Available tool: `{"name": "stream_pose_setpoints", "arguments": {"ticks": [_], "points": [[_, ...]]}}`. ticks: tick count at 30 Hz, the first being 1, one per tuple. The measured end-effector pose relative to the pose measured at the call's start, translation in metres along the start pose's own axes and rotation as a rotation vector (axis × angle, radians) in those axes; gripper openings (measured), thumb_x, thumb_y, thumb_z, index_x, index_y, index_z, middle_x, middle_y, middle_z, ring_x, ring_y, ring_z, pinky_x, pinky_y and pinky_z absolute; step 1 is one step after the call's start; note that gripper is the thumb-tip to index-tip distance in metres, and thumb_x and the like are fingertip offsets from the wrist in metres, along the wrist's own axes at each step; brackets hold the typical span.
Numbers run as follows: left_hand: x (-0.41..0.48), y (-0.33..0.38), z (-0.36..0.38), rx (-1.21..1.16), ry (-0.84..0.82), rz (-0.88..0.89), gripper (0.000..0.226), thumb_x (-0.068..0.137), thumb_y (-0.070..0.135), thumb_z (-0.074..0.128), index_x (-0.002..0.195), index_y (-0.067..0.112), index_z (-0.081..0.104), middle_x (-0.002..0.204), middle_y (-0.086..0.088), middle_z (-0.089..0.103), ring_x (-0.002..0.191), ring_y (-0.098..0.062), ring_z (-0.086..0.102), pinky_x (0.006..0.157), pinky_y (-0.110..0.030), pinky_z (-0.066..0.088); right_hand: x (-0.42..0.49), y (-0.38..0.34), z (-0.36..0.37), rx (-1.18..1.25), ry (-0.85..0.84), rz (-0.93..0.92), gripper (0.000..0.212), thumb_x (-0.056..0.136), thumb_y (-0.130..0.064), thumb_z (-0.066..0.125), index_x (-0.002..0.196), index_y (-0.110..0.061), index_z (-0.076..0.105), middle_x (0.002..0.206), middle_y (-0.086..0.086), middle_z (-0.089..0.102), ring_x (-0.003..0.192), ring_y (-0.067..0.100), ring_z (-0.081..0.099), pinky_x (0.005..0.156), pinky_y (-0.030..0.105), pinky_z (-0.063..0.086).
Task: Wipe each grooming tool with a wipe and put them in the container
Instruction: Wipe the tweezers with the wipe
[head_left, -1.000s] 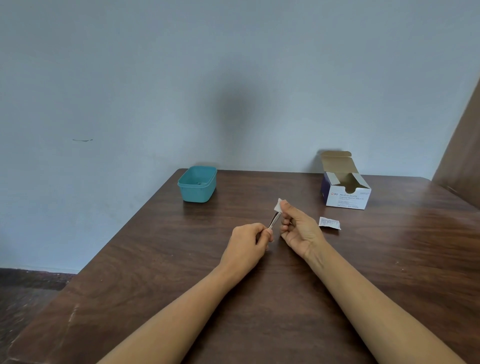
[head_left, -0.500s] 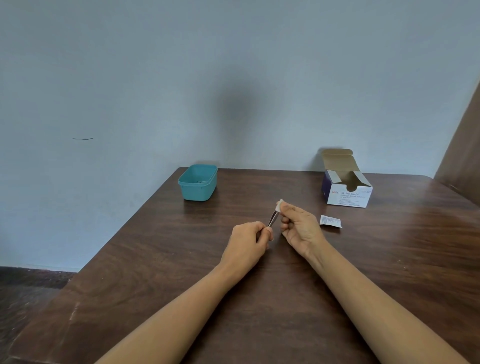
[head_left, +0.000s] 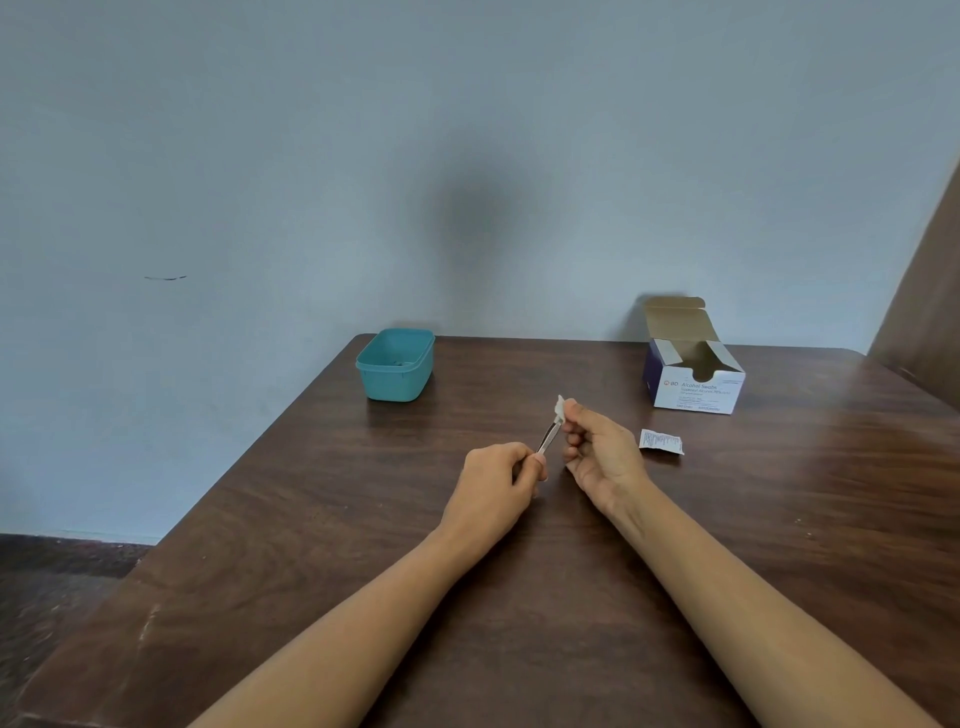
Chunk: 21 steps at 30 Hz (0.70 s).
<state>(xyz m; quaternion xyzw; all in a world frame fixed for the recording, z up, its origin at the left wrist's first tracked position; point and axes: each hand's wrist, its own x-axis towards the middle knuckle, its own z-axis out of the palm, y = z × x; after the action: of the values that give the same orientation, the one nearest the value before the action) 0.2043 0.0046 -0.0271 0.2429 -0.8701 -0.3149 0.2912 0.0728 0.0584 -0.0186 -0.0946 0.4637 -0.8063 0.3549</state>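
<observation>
Mid-frame: left hand (head_left: 496, 483) has fingers curled round the lower end of the metal tweezers (head_left: 548, 438), which angle up to the right. Right hand (head_left: 597, 452) pinches a white wipe (head_left: 560, 408) against the tweezers' upper tip. Teal container (head_left: 397, 364) sits upper left of the hands, well apart, near the table's (head_left: 311, 519) far edge. Open alcohol swab box (head_left: 693, 379) is upper right, with a torn sachet (head_left: 661, 441) just right of the right hand.
</observation>
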Motion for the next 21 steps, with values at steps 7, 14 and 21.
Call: {"name": "stream_pose_setpoints", "arguments": {"ticks": [7,14,21], "points": [[-0.0003,0.0003,-0.0003,-0.005,0.008,0.001,0.025,0.098,0.026,0.051,0.082,0.019,0.069,0.063,0.009,0.064,0.062,0.005,0.058,0.062,-0.005,0.041,-0.0036,0.0003,-0.0011,0.012,-0.068,-0.003,0.011,0.089,0.000,0.058,0.084,-0.004,0.068,0.065,0.000,0.063,0.059,0.007,0.041,0.047,0.015,0.036],[-0.0002,-0.0009,-0.0001,-0.016,0.003,-0.017,0.026,0.097,0.026,0.050,0.081,0.018,0.069,0.063,0.007,0.064,0.060,0.009,0.058,0.061,-0.006,0.041,-0.0020,-0.0027,-0.0029,0.031,-0.094,0.061,0.010,0.084,0.004,0.062,0.090,-0.002,0.067,0.069,0.003,0.067,0.055,0.005,0.043,0.045,0.014,0.036],[-0.0004,-0.0004,-0.0002,-0.015,0.004,-0.005,0.025,0.097,0.027,0.051,0.080,0.020,0.068,0.062,0.010,0.063,0.060,0.006,0.058,0.061,-0.007,0.042,-0.0039,-0.0020,-0.0026,-0.018,-0.073,0.039,0.003,0.083,-0.006,0.068,0.085,-0.004,0.067,0.058,0.000,0.058,0.056,0.006,0.042,0.049,0.016,0.036]]}}
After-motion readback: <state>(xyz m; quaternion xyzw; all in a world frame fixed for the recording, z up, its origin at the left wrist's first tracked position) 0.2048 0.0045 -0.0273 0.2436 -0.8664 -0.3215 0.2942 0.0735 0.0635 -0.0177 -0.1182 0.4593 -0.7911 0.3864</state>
